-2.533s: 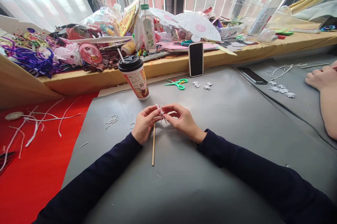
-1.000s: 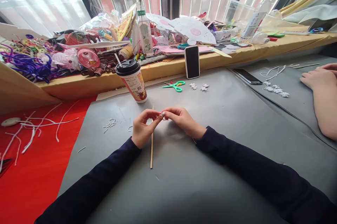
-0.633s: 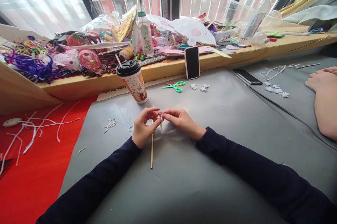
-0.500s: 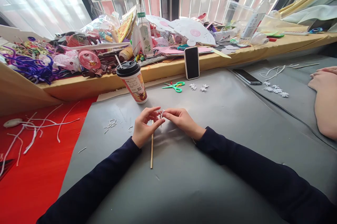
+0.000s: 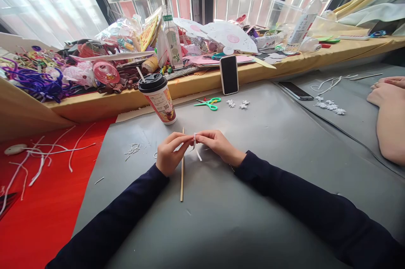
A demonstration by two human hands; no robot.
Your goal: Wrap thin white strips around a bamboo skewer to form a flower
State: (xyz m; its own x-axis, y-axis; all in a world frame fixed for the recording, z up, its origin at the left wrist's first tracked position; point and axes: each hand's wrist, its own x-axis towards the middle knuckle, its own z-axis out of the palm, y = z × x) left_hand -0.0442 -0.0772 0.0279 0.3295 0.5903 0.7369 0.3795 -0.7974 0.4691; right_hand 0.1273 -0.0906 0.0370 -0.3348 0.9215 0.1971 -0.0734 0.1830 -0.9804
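Over the grey mat, both hands meet at a short white cord point(image 5: 198, 153), whose ends hang below the fingertips. My left hand point(image 5: 171, 151) pinches it from the left side. From the right, my right hand point(image 5: 218, 144) grips it between thumb and index finger. Just under the left hand lies a thin wooden stick point(image 5: 182, 180), pointing away from me on the mat. Part of the cord is hidden behind the fingers. Beyond the hands are green-handled scissors point(image 5: 210, 103) and two small white knotted pieces point(image 5: 244, 104).
A paper cup point(image 5: 158, 100) with lid and straw stands behind my left hand. A phone point(image 5: 229, 75) leans against the cluttered ledge point(image 5: 126, 94). Cord scraps point(image 5: 132, 149) lie at left, long white cords point(image 5: 50, 149) on red. Another person's hand point(image 5: 386, 92) rests at right.
My left fingers have closed in from a more spread pose to a pinch at the cord. The cord's ends now hang down more visibly toward the right.
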